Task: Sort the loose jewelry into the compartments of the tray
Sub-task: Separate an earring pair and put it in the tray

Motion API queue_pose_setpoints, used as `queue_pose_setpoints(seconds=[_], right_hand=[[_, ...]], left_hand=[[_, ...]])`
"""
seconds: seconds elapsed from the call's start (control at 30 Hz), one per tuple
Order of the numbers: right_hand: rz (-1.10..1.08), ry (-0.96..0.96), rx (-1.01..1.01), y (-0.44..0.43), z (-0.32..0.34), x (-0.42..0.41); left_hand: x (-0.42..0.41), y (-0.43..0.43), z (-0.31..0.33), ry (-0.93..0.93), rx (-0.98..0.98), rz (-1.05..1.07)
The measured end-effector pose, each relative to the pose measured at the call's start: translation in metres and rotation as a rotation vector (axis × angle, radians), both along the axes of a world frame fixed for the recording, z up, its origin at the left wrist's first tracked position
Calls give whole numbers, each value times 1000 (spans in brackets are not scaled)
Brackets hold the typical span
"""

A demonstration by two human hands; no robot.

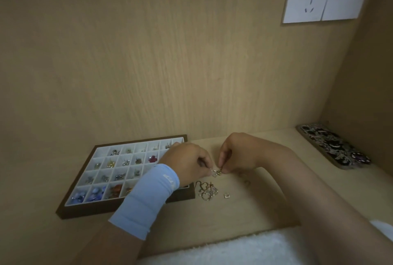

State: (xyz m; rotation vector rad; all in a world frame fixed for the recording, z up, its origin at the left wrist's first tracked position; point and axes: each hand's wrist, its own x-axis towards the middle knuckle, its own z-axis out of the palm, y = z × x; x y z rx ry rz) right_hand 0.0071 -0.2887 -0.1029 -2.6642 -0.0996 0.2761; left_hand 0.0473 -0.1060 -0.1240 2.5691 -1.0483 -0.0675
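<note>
Bare counter point(234, 218) lies open before the jewelry pile point(207, 191); the tray point(85, 211) fills the left, a patterned case point(333, 148) the right corner.

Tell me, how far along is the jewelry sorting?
Well along, it seems. Done: the tray already holds jewelry in many of its compartments. In hand: the left hand and right hand pinch one small piece between them. Left: a pile of loose jewelry beside the tray, and a square piece next to it.
</note>
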Motion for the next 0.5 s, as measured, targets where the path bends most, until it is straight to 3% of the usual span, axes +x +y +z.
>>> queue_pose_setpoints(seconds=[0.23, 0.5], right_hand=[[16, 2, 84, -2, 2, 0], [25, -141, 526, 3, 10, -2]], left_hand=[[2, 9, 0, 234, -276, 32], [2, 17, 9, 429, -557, 119]])
